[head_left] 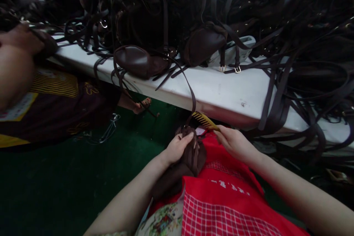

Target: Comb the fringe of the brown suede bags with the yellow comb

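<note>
Left hand (pixel 177 151): fingers closed on a dark brown bag (pixel 199 153), thumb laid across its gathered upper part, the other fingertips partly hidden behind the folds. Right hand (pixel 236 143): fingers gripping the near end of a yellow comb (pixel 206 121); the exact pinch is hard to read at this angle. Key relation: the comb's long axis slants from the right fingers up and leftward, teeth turned down and left, so the bag lies below and to the left of the toothed edge, with a small gap apparent between comb and bag. The left hand is the nearer one to the bag, being on it; the right is set off by the length of the comb. A dark strap (pixel 193 99) hangs past the comb's far tip toward the bag's top; whether tip and strap touch, cannot tell. The bag rests against the red apron (pixel 232 186), its bulk trailing down and left under the left forearm. Beyond the comb, just past its tip, is the edge of the white surface (pixel 221 86), carrying more brown bags (pixel 132 61), loose straps and a pale tray (pixel 247 42). Far left, a co-worker's hand (pixel 26 40) is at another bag (pixel 48 44), blurred.
</note>
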### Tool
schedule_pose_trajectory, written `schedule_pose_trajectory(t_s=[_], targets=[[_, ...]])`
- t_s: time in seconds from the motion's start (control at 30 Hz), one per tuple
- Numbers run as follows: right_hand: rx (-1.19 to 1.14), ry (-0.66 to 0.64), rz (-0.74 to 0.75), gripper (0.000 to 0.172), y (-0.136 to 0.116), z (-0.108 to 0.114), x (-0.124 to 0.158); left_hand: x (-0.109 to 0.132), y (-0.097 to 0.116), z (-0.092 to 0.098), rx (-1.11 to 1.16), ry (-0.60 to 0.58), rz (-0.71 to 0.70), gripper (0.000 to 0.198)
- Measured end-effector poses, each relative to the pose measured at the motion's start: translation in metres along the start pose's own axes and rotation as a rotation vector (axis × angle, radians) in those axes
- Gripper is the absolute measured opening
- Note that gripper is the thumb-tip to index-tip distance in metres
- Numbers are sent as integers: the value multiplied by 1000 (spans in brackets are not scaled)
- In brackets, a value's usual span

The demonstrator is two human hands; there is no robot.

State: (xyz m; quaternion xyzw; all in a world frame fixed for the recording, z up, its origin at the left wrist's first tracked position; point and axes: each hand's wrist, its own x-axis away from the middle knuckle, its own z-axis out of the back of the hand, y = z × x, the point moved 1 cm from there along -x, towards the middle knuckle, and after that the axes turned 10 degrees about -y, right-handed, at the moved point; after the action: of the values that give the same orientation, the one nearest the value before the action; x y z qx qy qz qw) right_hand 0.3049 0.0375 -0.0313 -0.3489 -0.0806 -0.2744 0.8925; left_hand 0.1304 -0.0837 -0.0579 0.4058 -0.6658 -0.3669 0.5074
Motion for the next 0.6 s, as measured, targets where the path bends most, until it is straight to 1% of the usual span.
schedule_pose_trajectory(t_s=[0.03, 0.07, 0.13, 0.2, 0.27, 0.37, 0.43, 0.5, 0.53, 0.6], targets=[[-38, 22, 83, 30, -6, 1, 10, -1, -2, 6, 157, 30, 44, 47], [-50, 23, 160, 31, -12, 0, 20, -2, -4, 12, 263, 41, 62, 47], [2, -56, 306, 31, -24, -6, 35, -3, -5, 20, 352, 26, 39, 46], [146, -158, 383, 31, -30, -17, 39, -4, -6, 23, 406, -7, -27, 46], [334, -191, 359, 33, -29, -28, 34, -4, -7, 22, 518, -66, -74, 52], [552, -145, 299, 41, -20, -37, 17, -5, -8, 19, 721, -107, -85, 66], [640, -102, 247, 46, -12, -36, 8, -6, -10, 20, 809, -62, -90, 70], [691, -55, 158, 47, -6, -33, 2, -6, -11, 22, 861, 2, -88, 71], [702, -40, 122, 46, -4, -32, 1, -6, -12, 23, 870, 14, -72, 72], [709, -35, 97, 43, -3, -29, 0, -6, -12, 23, 850, -10, -45, 69]])
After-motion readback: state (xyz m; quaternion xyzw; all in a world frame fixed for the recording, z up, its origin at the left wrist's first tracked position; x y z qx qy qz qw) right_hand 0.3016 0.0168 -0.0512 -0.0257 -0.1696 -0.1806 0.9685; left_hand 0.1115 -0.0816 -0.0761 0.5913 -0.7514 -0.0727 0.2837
